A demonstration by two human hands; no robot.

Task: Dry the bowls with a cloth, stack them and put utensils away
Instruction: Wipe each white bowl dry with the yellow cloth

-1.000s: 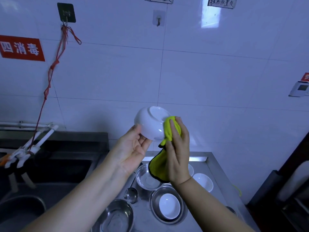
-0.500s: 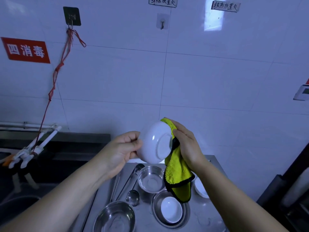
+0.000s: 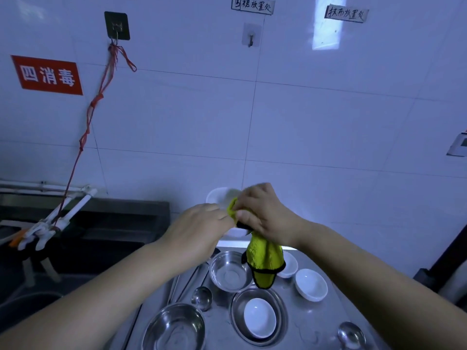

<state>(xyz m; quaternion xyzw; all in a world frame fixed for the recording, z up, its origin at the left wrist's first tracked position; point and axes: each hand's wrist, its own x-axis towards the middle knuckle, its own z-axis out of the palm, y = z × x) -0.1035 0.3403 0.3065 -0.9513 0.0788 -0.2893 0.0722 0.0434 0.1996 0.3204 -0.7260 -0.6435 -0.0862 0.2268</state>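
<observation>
The person is drying 1 white bowl (image 3: 219, 198) held up over the steel counter (image 3: 321, 314), the left hand (image 3: 199, 231) gripping its near side and the right hand (image 3: 262, 213) clutching the yellow cloth (image 3: 264, 263) against it; stacking it looks next.

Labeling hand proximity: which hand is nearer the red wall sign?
Left. The left hand is on the sign's side, below and right of the red sign; the right hand is farther right, gripping the yellow cloth.
</observation>
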